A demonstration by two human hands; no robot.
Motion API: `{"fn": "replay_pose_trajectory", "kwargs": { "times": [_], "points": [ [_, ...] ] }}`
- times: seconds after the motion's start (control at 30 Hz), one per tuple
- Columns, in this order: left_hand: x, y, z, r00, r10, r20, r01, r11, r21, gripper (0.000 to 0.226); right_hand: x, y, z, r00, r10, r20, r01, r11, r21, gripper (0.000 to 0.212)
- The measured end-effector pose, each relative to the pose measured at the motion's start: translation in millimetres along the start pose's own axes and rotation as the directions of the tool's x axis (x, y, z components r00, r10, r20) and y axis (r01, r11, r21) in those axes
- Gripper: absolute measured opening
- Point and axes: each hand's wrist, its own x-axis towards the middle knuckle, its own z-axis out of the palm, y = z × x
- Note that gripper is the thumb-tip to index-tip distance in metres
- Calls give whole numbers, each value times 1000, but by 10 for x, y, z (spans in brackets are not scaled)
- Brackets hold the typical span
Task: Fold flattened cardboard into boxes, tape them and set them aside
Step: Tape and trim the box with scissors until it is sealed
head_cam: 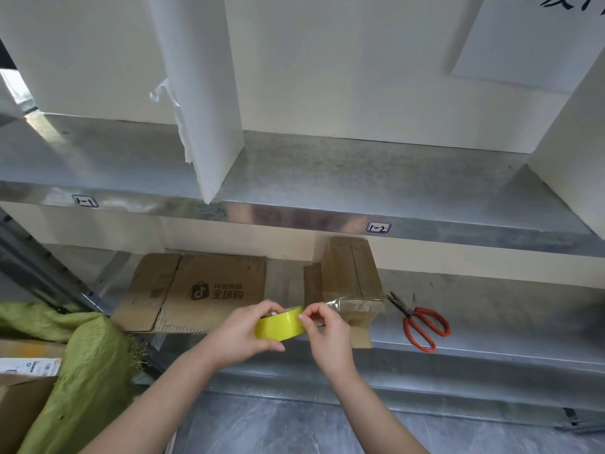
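Note:
My left hand [242, 332] grips a yellow roll of tape [278, 326] in front of the lower metal shelf. My right hand [324, 329] pinches at the roll's right edge, where the tape end lies. Just behind them a folded brown cardboard box [352, 276] stands on the shelf, with clear tape stuck to its near end. A flattened cardboard sheet with a dark printed logo [203, 290] lies on the shelf to the left.
Red-handled scissors [422, 322] lie on the lower shelf [491, 322] to the right of the box. An upper metal shelf [327, 178] carries white divider panels. A green woven sack [82, 371] and a carton [19, 388] stand at the lower left.

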Motion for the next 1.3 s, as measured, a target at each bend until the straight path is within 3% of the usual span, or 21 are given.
{"fn": "replay_pose_trajectory", "kwargs": {
  "times": [0.1, 0.23, 0.33, 0.43, 0.53, 0.63, 0.77, 0.87, 1.07, 1.3],
  "points": [
    [26, -74, -2, 998, 13, -66, -7, 996, 85, 53, -32, -31, 31, 999, -33, 24, 34, 999, -28, 18],
    [97, -229, -54, 981, 46, -191, 30, 926, 377, 64, -157, -66, 68, 979, -190, 67, 195, 978, -74, 14],
    [162, -272, -43, 958, 89, -272, 51, 881, 470, 70, -221, -107, 115, 966, -257, 11, 257, 962, -90, 15],
    [220, -314, -27, 964, 160, -214, -54, 902, 429, 75, -191, -18, 177, 988, -121, -92, 119, 993, -21, 19],
    [247, -391, -5, 980, 197, -24, -174, 915, 365, 82, -107, 110, 214, 989, 39, -139, -36, 999, 23, 20],
    [279, -493, 81, 971, 229, 69, -235, 857, 459, 79, -119, 182, 245, 983, 79, -163, -88, 995, -47, 18],
    [416, -728, 86, 979, 172, -110, -96, 864, 495, 74, -127, 399, 143, 905, 267, -332, -266, 963, 49, 19],
    [517, -872, 29, 989, 64, -133, 7, 879, 476, 73, -112, 487, 124, 908, 310, -281, -304, 951, 66, 14],
    [663, -769, 156, 977, 188, -100, -124, 885, 448, 74, -50, 487, 275, 916, 341, -211, -316, 938, 144, 16],
    [818, -722, 140, 985, 155, -76, -113, 911, 397, 58, -6, 484, 192, 922, 339, -186, -295, 928, 228, 13]
  ]
}}
